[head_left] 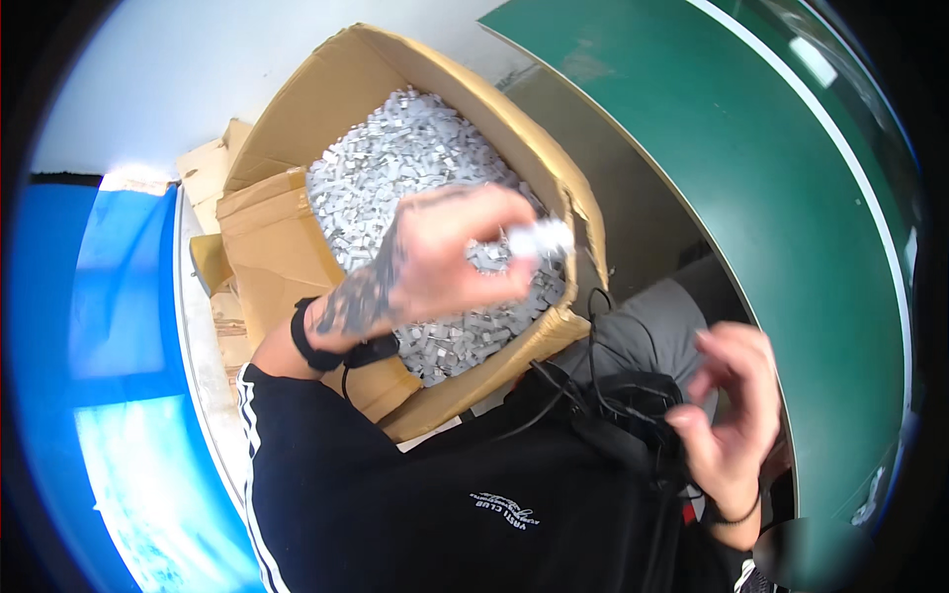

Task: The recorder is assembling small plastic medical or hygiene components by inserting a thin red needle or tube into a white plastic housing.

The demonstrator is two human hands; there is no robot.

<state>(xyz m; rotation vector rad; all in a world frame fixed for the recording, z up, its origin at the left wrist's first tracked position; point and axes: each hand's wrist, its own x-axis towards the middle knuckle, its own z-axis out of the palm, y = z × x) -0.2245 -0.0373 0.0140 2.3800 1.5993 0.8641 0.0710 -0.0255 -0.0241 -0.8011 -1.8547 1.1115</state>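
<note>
My left hand [450, 252], with a black band at its wrist, is over the large cardboard box. Its thumb and forefinger are closed on a small white piece [541, 238]. Motion smears that piece, so its exact kind and whether it is more than one cannot be made out. Below, a heap of small white plastic parts [395, 148], some with metallic bits, fills much of the box. My right hand [732, 415] hangs in front of my body on the right, fingers half curled and thumb apart, with nothing visible between them.
The cardboard box [282, 109] has upright walls and a folded flap on its left. A green table [751, 158] with a white edge line runs along the right. Black cables [593, 346] hang by my lap. Blue panels [124, 296] stand at the left.
</note>
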